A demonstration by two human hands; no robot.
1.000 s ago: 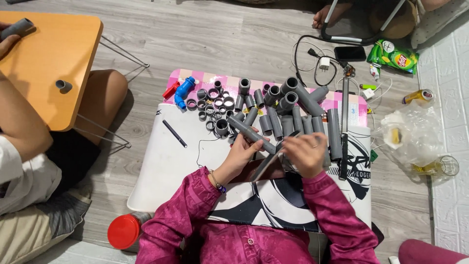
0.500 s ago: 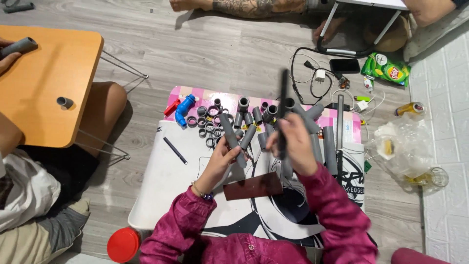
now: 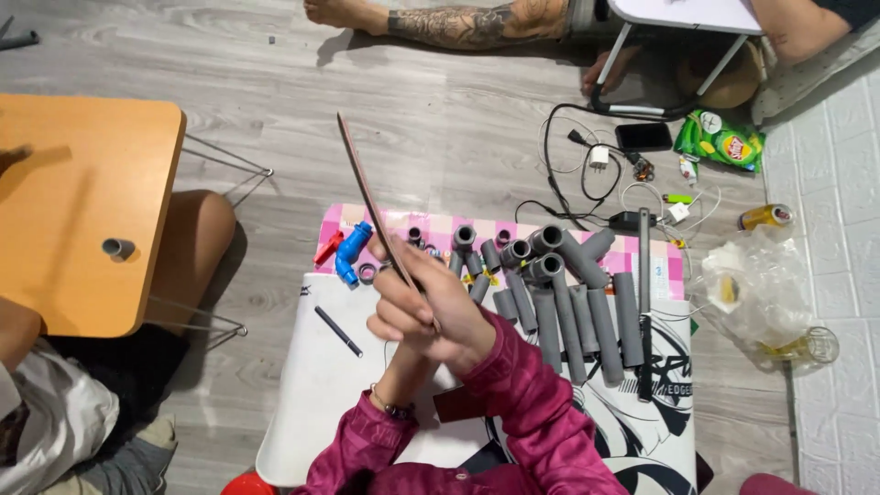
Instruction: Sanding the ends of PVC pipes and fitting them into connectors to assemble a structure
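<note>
Above the near middle of the white mat [image 3: 302, 385], a thin reddish-brown strip [image 3: 367, 197] now stands raised, slanting up and far-left, where half a second ago the hands worked low among the grey pipe pieces [image 3: 559, 302]. The right hand [image 3: 440, 312] clenches its lower end. The left hand [image 3: 390, 321] is mostly hidden beneath, its grip unclear; a blue valve [image 3: 351, 252] lies to the left.

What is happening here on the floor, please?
A person in a magenta top sits over a white mat and holds up a long thin reddish-brown strip. The right hand grips its lower end; the left hand lies close against it. Grey pipe pieces lie in a row on the mat, a blue fitting and a black pen to the left. Another person sits at an orange table.
</note>
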